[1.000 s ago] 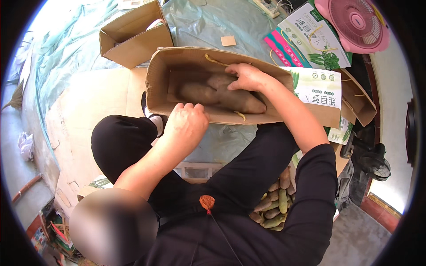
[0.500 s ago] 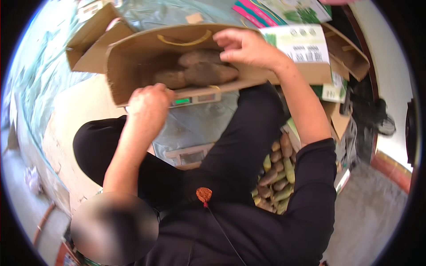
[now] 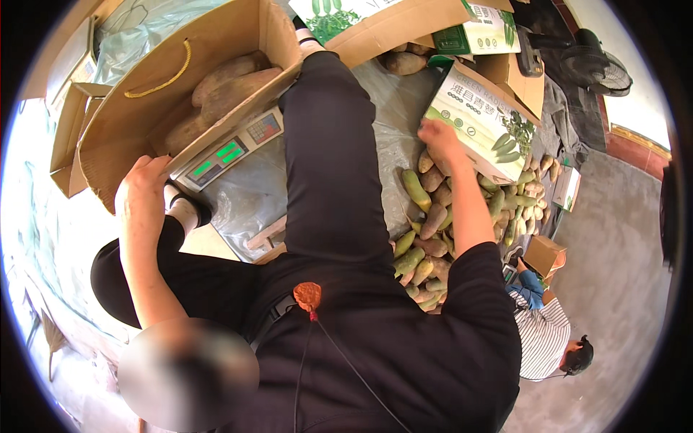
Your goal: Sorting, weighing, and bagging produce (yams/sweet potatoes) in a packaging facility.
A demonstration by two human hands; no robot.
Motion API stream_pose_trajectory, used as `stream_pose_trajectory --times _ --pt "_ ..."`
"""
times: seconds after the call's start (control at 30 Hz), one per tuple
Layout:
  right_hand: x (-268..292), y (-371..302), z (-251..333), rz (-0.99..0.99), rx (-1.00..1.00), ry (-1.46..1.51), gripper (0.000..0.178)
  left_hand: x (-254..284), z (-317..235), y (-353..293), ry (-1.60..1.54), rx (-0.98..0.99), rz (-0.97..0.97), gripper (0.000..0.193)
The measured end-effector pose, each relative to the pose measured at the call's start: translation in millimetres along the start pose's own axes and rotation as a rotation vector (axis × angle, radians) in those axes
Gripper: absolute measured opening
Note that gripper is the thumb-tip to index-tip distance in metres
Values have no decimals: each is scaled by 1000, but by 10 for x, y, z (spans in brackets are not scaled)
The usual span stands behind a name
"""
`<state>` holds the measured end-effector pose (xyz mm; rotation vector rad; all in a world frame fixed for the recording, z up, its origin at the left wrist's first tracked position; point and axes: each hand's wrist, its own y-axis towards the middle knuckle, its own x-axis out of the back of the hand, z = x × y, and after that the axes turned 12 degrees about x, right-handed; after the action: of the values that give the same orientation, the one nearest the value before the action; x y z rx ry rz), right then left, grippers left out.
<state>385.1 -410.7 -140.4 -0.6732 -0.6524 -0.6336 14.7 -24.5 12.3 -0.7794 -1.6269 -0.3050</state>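
Note:
A brown cardboard box (image 3: 119, 108) with a yellow rope handle stands tilted on a digital scale (image 3: 238, 151) at the left. Several large, earthy-brown root vegetables (image 3: 234, 86) lie in it. My left hand (image 3: 141, 191) is closed on the near rim at the box's left corner. At the right, my right hand (image 3: 442, 141) has curled fingers beside the left edge of a printed white-and-green carton (image 3: 473, 119). What those fingers hold, if anything, is hidden. Below that hand spreads a pile of green and brown root vegetables (image 3: 433, 216).
More printed cartons (image 3: 487, 32) stand at the back right, near a black fan (image 3: 595, 65). An open carton (image 3: 72, 137) is at the far left. Beside the pile, a person in a striped top (image 3: 541, 332) sits low at the right. Plastic sheeting (image 3: 249, 191) covers the floor.
My right hand has left the box's far rim and moved right, over the pile. My left hand stays at the rim. The view has swung right, bringing the other person in.

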Motion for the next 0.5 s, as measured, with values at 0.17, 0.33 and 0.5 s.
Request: stream_pose_trajectory --times 0.17,0.33,0.5 --pt "-136 -506 -1146 -30 -419 -382 43 -23 1 -5 -54 12 0 21" --pt "-88 -629 -1373 -47 -523 -413 63 -28 22 7 -50 22 10 21" --pt "-130 -608 -1538 -118 -492 -454 73 -67 7 51 -50 36 27 21"
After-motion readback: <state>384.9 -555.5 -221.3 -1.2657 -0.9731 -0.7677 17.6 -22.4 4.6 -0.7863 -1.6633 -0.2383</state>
